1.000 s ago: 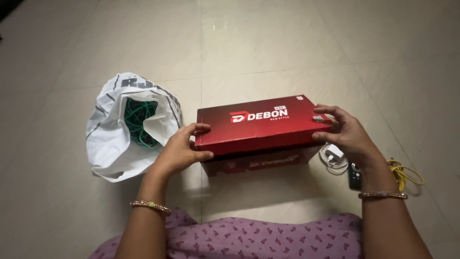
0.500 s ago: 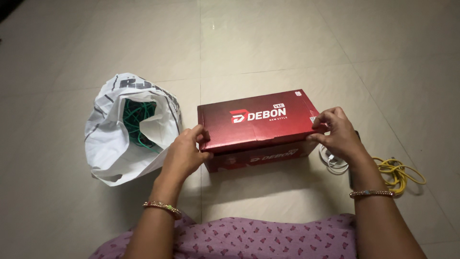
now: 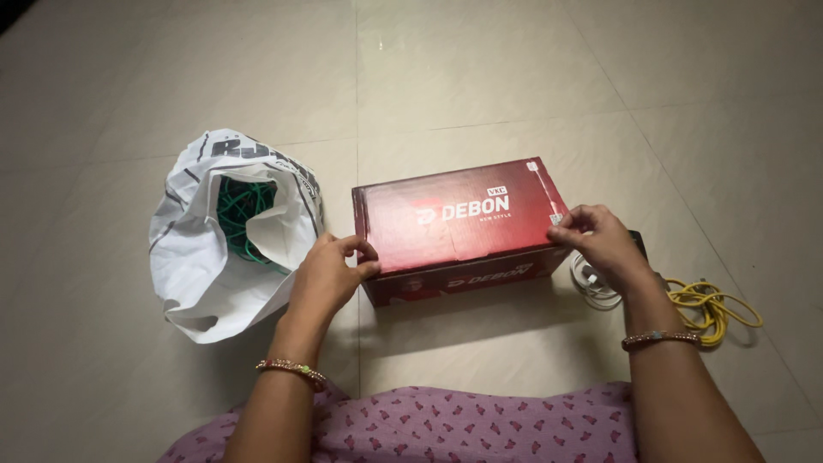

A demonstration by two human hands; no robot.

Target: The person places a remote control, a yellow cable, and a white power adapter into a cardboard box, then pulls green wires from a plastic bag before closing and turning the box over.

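Fingers of the left hand [image 3: 330, 273] curl on the near left corner of the red lid [image 3: 459, 214], and the right hand [image 3: 600, 243] pinches its right edge; both are closed on the lid, which sits on the red box [image 3: 454, 279] on the tiled floor [image 3: 480, 77]. The lid could go on crooked if one side is pressed harder. The white cable [image 3: 591, 287] and yellow cable [image 3: 711, 309] just beside the box may be caught. A white bag [image 3: 193, 257] with green cord [image 3: 244, 214] lies left.
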